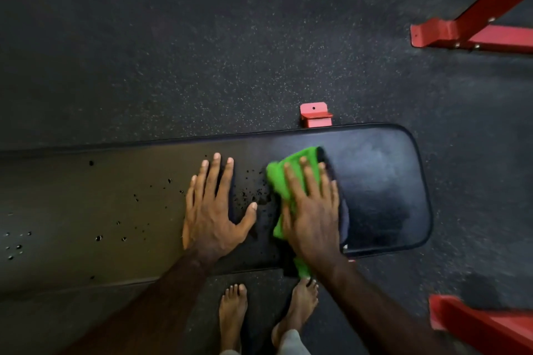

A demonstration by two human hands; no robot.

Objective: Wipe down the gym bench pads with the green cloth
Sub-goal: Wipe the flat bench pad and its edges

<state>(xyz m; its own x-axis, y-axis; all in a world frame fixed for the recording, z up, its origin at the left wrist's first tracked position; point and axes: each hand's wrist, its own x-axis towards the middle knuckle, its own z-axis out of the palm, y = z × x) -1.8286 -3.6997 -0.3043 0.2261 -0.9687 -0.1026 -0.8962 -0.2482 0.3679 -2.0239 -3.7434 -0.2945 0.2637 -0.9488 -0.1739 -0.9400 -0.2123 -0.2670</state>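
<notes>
speckled dark floor [202, 37] | red frame [473, 29] top right | red bracket [315, 115] | red bar [484, 328] bottom right

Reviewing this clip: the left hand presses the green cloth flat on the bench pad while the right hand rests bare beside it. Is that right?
Not quite: the hands are swapped. In the head view the right hand presses the green cloth flat on the bench pad, while the left hand rests bare beside it.

Under my right hand [313, 210] the cloth [284, 181] is bright green with a dark side showing at its edge. The bench pad [383, 181] is black, dotted with dark droplets. The frame pieces [315, 117] are red, and the floor [202, 52] is dark grey with pale speckles.
</notes>
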